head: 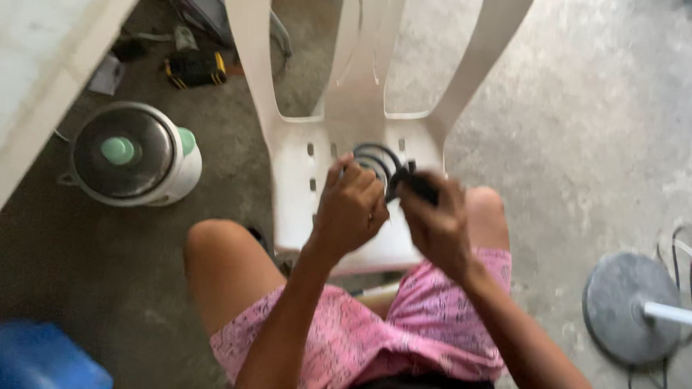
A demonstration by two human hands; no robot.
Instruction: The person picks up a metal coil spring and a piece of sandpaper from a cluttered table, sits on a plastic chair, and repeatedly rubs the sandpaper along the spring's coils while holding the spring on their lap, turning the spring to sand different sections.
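Both my hands are raised over the seat of a white plastic chair (300, 164) in front of my knees. My left hand (350, 211) is closed around a coiled black cable (376, 158), whose loops stick up above my fingers. My right hand (439, 224) grips a black plug or end piece (417, 187) of the same cable, just right of the coil. The hands are blurred, and the cable's lower part is hidden behind them.
A small white fan (136, 155) with a green hub lies on the concrete floor at left, beside a pale table edge (30, 119). A round grey stand base (630, 308) with a white pole and loose wires sits at right. A blue object (28, 357) is at bottom left.
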